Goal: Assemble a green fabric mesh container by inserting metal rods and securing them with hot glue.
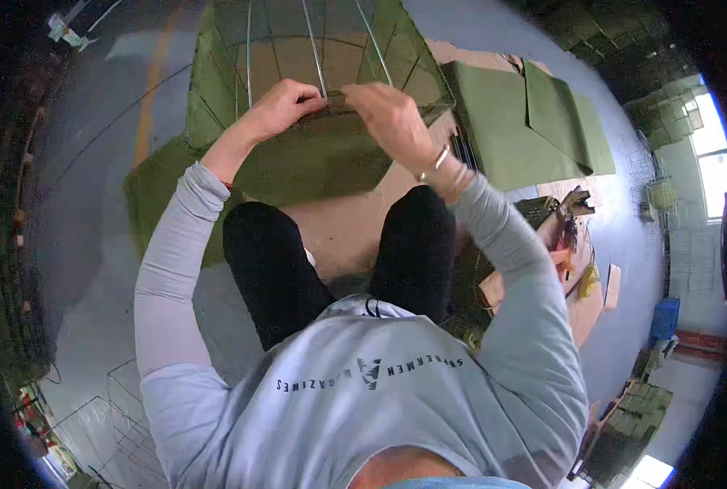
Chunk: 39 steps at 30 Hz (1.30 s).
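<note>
In front of me stands a box-shaped wire frame covered in green fabric (216,90), with pale metal rods (313,50) running across its opening. My left hand (282,110) is closed in a pinch on the fabric's near edge, close to the middle rod. Just right of it, my right hand (392,122) bends its fingers over the same edge; they are slightly smeared, and its thumb is mostly hidden. A silvery bracelet (435,165) circles the right wrist. Below both hands, a green fabric panel (322,167) hangs down toward my knees.
Folded green fabric sheets (502,122) lie on brown cardboard (339,232) to the right. Near my right elbow is a cluttered pile with a yellow item (589,279). Wire frames (131,416) stand at lower left, and a blue bin (666,318) sits far right.
</note>
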Each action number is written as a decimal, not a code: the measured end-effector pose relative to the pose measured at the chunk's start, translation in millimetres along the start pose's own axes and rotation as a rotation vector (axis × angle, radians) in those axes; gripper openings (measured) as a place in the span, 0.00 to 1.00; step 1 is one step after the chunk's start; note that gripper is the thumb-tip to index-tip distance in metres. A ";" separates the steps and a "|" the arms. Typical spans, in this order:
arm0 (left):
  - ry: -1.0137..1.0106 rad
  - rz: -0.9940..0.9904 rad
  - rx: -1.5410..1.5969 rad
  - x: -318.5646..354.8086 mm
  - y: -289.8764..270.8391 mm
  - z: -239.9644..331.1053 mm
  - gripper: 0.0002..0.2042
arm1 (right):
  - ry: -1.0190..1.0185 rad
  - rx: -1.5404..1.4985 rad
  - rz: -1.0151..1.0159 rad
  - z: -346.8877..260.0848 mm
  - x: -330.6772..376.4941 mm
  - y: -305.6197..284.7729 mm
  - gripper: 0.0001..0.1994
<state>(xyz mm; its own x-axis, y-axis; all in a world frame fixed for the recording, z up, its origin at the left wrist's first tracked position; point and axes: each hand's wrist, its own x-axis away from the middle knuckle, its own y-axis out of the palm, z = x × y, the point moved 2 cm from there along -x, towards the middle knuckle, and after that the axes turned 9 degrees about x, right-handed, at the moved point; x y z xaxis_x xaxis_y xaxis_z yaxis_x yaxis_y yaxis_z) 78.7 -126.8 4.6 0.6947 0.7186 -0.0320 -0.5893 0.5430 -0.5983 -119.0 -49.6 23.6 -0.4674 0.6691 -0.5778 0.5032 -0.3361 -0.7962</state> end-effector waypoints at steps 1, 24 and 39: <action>0.002 0.001 -0.002 1.6 1.1 1.2 0.10 | -0.118 0.082 0.162 -11.1 9.0 -3.0 0.11; -0.006 0.248 -0.053 22.3 3.5 42.3 0.07 | 0.269 -0.130 -0.345 6.0 -32.4 -13.0 0.10; 0.428 0.691 -0.474 67.7 21.1 39.9 0.09 | 0.099 -0.097 0.272 -28.2 -2.5 24.3 0.08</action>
<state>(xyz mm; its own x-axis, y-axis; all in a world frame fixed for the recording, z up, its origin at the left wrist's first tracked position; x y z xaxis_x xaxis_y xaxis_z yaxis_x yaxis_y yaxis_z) 96.8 -49.3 21.8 0.4015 0.5434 -0.7372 -0.7636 -0.2457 -0.5971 -85.0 -40.8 10.8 -0.2355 0.6262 -0.7433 0.6697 -0.4497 -0.5910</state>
